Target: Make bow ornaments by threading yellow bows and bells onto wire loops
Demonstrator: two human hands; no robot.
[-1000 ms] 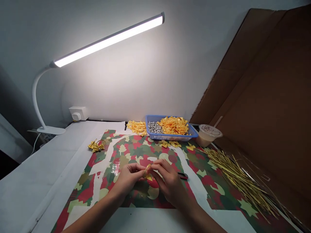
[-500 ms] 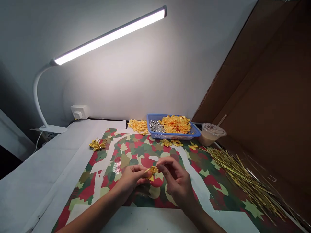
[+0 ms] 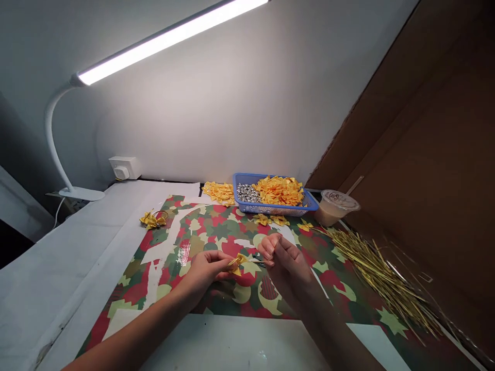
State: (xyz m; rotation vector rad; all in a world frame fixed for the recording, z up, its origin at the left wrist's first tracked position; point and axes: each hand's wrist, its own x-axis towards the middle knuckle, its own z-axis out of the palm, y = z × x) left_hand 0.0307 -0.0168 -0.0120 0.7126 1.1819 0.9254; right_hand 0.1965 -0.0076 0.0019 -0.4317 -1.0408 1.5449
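Watching left hand (image 3: 207, 269): grip narrow, thumb and forefinger pinched on small yellow bow (image 3: 240, 263), held low over patterned mat (image 3: 216, 232) on counter (image 3: 58, 268). Bow sits just right of left fingertips, long axis crosswise, pointing at right hand (image 3: 288, 260). Right hand near but apart from bow; grip closed tight, perhaps on thin strand from bow, too fine for me to tell. Bow is glossy folded ribbon. Stiff gold ties (image 3: 379, 273) heaped far right; blue mesh basket (image 3: 311, 205) behind.
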